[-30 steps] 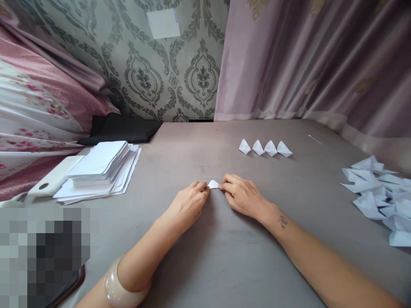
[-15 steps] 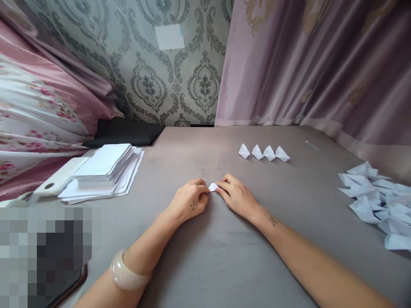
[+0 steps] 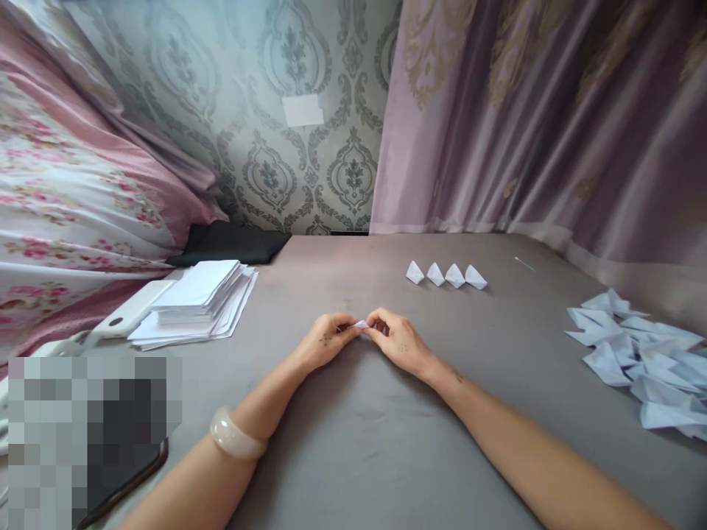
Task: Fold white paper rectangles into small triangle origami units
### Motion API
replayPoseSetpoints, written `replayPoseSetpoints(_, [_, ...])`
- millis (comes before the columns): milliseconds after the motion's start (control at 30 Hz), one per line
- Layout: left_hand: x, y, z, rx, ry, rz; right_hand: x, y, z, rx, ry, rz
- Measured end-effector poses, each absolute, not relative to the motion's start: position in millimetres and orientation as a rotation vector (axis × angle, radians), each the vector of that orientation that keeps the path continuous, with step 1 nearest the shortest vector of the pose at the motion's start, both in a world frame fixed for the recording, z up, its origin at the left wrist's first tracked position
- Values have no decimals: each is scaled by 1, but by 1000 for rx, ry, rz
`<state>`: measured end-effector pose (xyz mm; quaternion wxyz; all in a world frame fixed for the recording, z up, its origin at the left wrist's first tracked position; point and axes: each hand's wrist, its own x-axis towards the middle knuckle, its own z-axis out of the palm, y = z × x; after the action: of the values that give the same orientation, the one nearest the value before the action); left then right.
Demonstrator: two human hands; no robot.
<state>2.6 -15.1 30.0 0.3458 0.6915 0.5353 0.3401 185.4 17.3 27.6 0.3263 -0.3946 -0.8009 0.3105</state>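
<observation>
Between my two hands is a small folded piece of white paper [image 3: 361, 324], mostly covered by the fingers. My left hand [image 3: 330, 338] pinches its left end between thumb and fingers. On the right end, my right hand [image 3: 398, 340] is closed in the same kind of pinch. Both hands are over the middle of the grey cloth-covered table [image 3: 353, 442]. Beyond them, to the right, a row of several small folded paper pieces [image 3: 436, 274] stands on the cloth.
Folded paper boats [image 3: 635, 353] lie heaped at the right edge. At left are a stack of white paper [image 3: 193, 287], a white device [image 3: 132, 313], a black folded item [image 3: 232, 243] and a blurred-out phone-like object [image 3: 127, 478]. A thin stick [image 3: 524, 263] lies far right.
Both hands still hold the small paper, but their thumbs have shifted and the paper now looks thinner, tilted between the fingers. The camera view has tipped up slightly.
</observation>
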Motion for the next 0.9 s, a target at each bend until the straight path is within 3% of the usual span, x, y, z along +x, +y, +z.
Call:
replayPoseSetpoints(233, [7,-20,44,1699,1353,1107,181,17,30,-962,-1925,1034])
replayPoseSetpoints(467, [8,-21,38,1763,1403,1143,185,11,37,-950,-2055,640])
replayPoseSetpoints(900, [2,-15,31,1949,1448,956,195,19,24,-1003,-2345,606])
